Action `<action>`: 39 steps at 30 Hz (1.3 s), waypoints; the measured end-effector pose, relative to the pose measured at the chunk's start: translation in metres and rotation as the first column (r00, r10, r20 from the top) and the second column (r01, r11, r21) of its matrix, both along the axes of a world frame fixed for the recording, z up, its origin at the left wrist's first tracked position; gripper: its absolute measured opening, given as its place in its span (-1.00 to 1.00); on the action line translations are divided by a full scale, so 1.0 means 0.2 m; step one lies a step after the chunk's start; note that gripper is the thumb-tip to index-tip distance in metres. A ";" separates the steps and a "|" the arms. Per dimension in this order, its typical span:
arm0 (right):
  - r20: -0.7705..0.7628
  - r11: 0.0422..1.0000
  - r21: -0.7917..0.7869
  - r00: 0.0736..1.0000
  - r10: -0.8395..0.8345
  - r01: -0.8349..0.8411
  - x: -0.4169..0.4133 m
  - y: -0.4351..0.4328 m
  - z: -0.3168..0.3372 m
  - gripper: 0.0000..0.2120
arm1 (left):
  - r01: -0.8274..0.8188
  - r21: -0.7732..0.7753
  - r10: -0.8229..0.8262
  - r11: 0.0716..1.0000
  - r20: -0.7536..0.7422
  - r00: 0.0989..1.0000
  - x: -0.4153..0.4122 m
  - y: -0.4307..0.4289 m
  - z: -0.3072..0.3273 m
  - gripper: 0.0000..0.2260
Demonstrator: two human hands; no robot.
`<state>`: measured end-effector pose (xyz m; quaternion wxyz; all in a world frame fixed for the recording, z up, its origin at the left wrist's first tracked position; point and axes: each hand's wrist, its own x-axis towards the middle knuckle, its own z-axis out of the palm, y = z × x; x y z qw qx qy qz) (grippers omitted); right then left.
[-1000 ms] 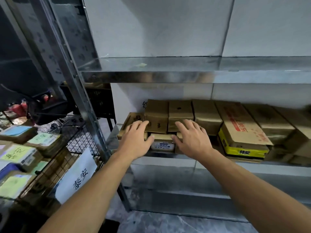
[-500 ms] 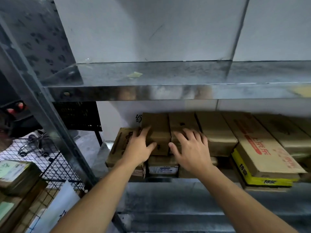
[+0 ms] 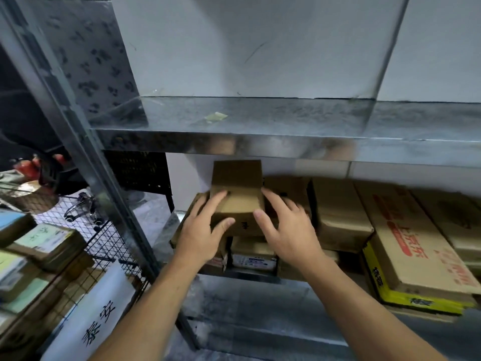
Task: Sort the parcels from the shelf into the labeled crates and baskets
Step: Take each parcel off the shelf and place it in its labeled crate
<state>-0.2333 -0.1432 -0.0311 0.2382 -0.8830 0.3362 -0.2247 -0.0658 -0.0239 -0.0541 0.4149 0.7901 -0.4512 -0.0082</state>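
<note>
A small cardboard box sits tilted above the stacked parcels at the left end of the lower shelf. The left hand grips its left side, fingers on top and thumb on the front. The right hand clasps the right side likewise. Blur hides whether the box touches the stack. A wire basket stands to the left.

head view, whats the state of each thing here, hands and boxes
small box: gripped from both sides
left hand: grips the small box
right hand: grips the small box
long box: lying flat on the shelf
wire basket: holding labelled parcels
</note>
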 end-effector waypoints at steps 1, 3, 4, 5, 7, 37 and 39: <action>0.079 0.997 0.065 0.996 0.039 -0.044 0.01 0.01 0.01 -0.46 | 0.002 -0.023 -0.002 1.000 -0.003 1.000 -0.02 0.02 0.01 -0.50; 0.223 0.981 0.164 0.973 0.060 -0.098 0.02 0.04 0.03 -0.47 | 0.023 -0.086 -0.024 0.996 -0.017 1.000 -0.07 0.06 0.03 -0.51; 0.271 0.974 0.196 0.961 0.053 -0.109 0.02 0.06 0.04 -0.49 | 0.040 -0.128 -0.042 0.991 -0.014 0.999 -0.09 0.08 0.04 -0.54; 0.306 0.967 0.227 0.951 0.040 -0.114 0.02 0.07 0.05 -0.51 | 0.052 -0.170 -0.056 0.984 -0.020 0.998 -0.11 0.10 0.04 -0.58; 0.353 0.948 0.294 0.935 0.013 -0.124 0.00 0.09 0.04 -0.56 | 0.045 -0.278 -0.080 0.959 -0.118 0.990 -0.17 0.13 0.03 -0.65; 0.639 0.792 0.491 0.768 -0.044 -0.363 -0.36 0.18 -0.07 -0.59 | -0.229 -0.492 -0.195 0.840 -0.668 0.718 -0.55 0.15 -0.06 -0.74; 0.696 0.777 0.492 0.713 -0.081 -0.392 -0.36 0.18 -0.08 -0.67 | -0.227 -0.437 -0.142 0.870 -0.664 0.734 -0.56 0.14 -0.06 -0.65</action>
